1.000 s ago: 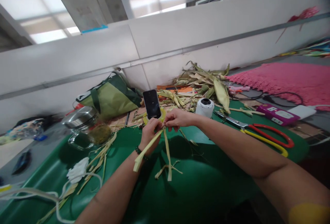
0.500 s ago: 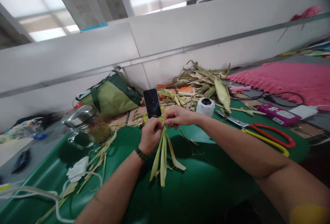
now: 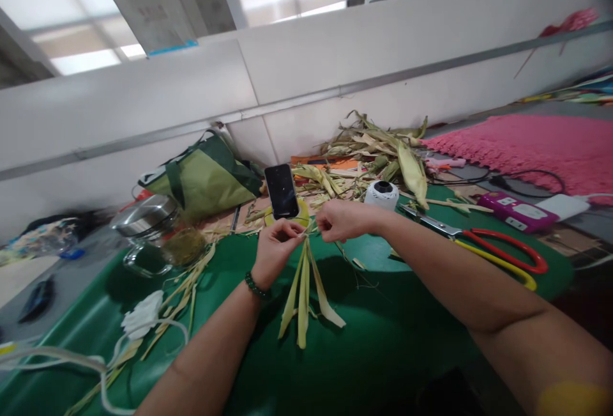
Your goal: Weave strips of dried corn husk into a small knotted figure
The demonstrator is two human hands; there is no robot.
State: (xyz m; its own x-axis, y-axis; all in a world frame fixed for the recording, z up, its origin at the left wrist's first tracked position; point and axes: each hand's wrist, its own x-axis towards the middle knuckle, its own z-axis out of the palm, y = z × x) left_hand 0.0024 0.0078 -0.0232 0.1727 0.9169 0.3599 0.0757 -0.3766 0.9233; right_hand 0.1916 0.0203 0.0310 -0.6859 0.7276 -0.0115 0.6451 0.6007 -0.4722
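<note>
Several pale green corn husk strips [image 3: 303, 298] fan downward from a narrow top, over the green tabletop cover [image 3: 383, 346]. At that narrow top, the thumb and fingers of my left hand [image 3: 276, 246] are pinched together on the strips. A beaded bracelet circles the left wrist. Just to the right, my right hand [image 3: 342, 220] is curled closed beside the top of the bundle. Whatever lies inside its fingers is hidden; a thin strand seems to show between the hands. Behind them a phone [image 3: 281, 191] leans upright on a yellow roll [image 3: 302, 211].
A white thread spool [image 3: 382, 195] and large scissors [image 3: 450, 231] with red and yellow handles lie right. Corn husks [image 3: 383, 147] are heaped behind. A glass jug [image 3: 158, 237], green bag [image 3: 205, 179] and white cable [image 3: 71, 355] are left; a purple box [image 3: 517, 211] sits far right.
My right hand has shifted slightly right and turned, its fingers now curled in. The left hand has moved a little left and its fingers have extended towards the bundle's top.
</note>
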